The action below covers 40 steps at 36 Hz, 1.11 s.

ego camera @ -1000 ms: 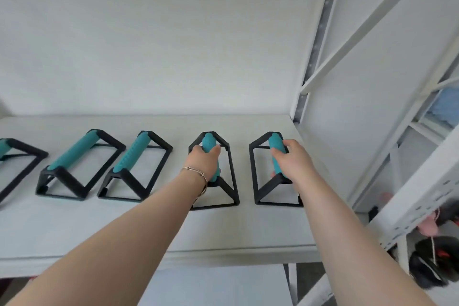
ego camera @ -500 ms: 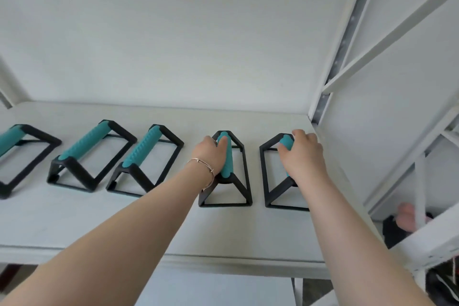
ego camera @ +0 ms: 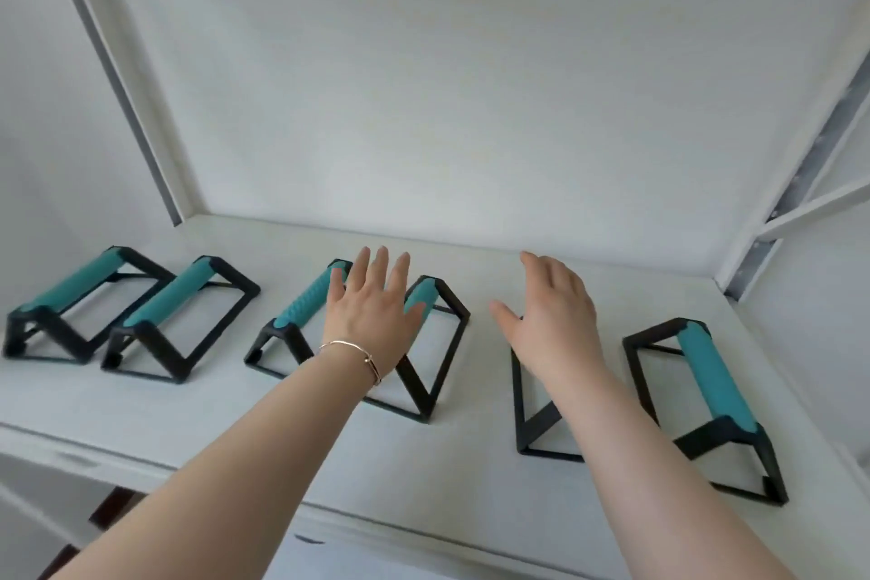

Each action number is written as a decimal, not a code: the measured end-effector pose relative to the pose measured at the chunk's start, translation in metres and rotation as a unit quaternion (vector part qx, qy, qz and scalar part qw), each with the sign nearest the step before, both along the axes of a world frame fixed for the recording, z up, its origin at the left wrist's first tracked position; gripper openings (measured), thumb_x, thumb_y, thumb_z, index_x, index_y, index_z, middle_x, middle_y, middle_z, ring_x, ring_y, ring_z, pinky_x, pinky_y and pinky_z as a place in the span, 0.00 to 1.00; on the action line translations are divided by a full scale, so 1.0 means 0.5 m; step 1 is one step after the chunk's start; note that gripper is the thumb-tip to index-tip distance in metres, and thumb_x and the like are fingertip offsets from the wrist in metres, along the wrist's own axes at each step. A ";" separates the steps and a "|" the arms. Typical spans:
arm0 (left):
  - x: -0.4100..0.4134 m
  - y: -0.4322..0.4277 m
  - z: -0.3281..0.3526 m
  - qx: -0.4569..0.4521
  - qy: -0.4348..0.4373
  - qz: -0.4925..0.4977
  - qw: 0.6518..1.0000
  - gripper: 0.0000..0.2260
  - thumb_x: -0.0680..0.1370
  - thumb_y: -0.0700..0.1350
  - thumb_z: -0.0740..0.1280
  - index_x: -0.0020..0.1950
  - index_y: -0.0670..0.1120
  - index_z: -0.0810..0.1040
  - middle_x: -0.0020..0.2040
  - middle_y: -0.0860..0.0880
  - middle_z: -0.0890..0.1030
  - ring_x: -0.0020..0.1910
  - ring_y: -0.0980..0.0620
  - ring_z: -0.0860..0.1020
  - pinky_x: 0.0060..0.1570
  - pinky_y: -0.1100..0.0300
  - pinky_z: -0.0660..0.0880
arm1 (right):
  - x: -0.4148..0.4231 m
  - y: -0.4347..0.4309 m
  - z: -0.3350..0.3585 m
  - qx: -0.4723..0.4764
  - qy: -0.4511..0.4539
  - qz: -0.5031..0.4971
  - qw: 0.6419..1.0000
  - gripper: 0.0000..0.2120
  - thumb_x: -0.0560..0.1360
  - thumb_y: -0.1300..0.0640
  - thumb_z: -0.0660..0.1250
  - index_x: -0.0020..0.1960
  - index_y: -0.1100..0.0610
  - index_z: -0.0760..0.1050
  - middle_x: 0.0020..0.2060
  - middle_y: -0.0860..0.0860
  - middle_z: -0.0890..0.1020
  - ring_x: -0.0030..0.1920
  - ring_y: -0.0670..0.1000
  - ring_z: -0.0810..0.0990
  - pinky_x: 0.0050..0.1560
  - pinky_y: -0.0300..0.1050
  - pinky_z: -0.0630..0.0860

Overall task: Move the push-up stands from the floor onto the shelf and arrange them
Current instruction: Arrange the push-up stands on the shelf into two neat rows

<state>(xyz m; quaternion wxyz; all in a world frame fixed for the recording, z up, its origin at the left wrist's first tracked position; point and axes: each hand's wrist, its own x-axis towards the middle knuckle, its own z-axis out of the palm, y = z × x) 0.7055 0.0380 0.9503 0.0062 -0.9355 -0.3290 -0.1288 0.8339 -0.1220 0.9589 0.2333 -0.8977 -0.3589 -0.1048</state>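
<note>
Several black push-up stands with teal foam handles stand in a row on the white shelf [ego camera: 235,429]. My left hand [ego camera: 372,316], with a thin bracelet on the wrist, hovers open with fingers spread between the third stand [ego camera: 306,301] and the fourth stand [ego camera: 426,294]. My right hand [ego camera: 551,325] is open over the fifth stand [ego camera: 518,391] and hides its handle. The rightmost stand [ego camera: 711,372] sits free near the shelf's right end. Two more stands, one [ego camera: 75,283] and another [ego camera: 174,301], sit at the far left.
The shelf's back wall [ego camera: 447,108] rises right behind the row. A white upright with a grey slotted rail [ego camera: 800,184] bounds the right side, and another upright [ego camera: 117,75] the left. The shelf's front edge [ego camera: 423,527] runs below my forearms.
Both hands have let go of the two handles they gripped and opened. They have shifted left along the row, leaving the rightmost stand free.
</note>
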 end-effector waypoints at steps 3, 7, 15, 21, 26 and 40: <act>-0.055 0.075 0.005 0.007 -0.006 0.008 1.000 0.29 0.82 0.59 0.50 0.80 0.51 0.46 0.81 0.47 0.49 0.79 0.46 0.43 0.76 0.43 0.44 | -0.045 0.069 0.009 0.010 -0.008 0.015 1.000 0.33 0.76 0.44 0.66 0.75 0.57 0.62 0.71 0.57 0.69 0.71 0.60 0.65 0.70 0.56 0.64; -0.141 0.185 0.015 0.018 -0.005 0.022 1.000 0.29 0.82 0.59 0.50 0.80 0.51 0.46 0.81 0.46 0.48 0.79 0.46 0.43 0.77 0.43 0.43 | -0.115 0.173 0.015 0.022 -0.018 0.027 0.999 0.32 0.76 0.45 0.66 0.75 0.57 0.63 0.69 0.56 0.70 0.70 0.59 0.66 0.70 0.54 0.65; -0.335 0.449 0.024 0.017 -0.015 0.052 0.998 0.29 0.81 0.60 0.50 0.80 0.52 0.48 0.81 0.47 0.50 0.79 0.46 0.44 0.77 0.43 0.44 | -0.309 0.424 0.031 0.045 -0.015 0.069 0.996 0.30 0.78 0.45 0.63 0.76 0.55 0.61 0.70 0.54 0.70 0.72 0.56 0.65 0.71 0.51 0.64; -0.443 0.618 -0.001 -0.007 0.023 0.090 0.996 0.29 0.82 0.60 0.48 0.80 0.51 0.47 0.80 0.46 0.50 0.79 0.43 0.45 0.76 0.41 0.47 | -0.442 0.592 0.010 0.036 0.029 0.084 0.995 0.27 0.79 0.45 0.62 0.73 0.56 0.65 0.66 0.54 0.72 0.65 0.58 0.70 0.62 0.51 0.71; -0.486 0.707 -0.026 -0.031 0.059 0.113 0.991 0.30 0.81 0.59 0.51 0.79 0.51 0.47 0.79 0.45 0.53 0.76 0.41 0.58 0.72 0.44 0.58 | -0.508 0.692 -0.010 -0.037 0.186 0.048 0.981 0.27 0.78 0.38 0.60 0.68 0.55 0.67 0.58 0.53 0.77 0.57 0.56 0.77 0.53 0.48 0.74; -0.478 0.786 -0.057 -0.119 0.090 0.057 0.987 0.32 0.82 0.52 0.59 0.79 0.47 0.45 0.70 0.42 0.63 0.54 0.44 0.78 0.43 0.55 0.70 | -0.493 0.798 -0.037 0.005 0.371 -0.036 0.928 0.27 0.70 0.48 0.74 0.61 0.56 0.64 0.52 0.51 0.77 0.46 0.51 0.80 0.38 0.43 0.76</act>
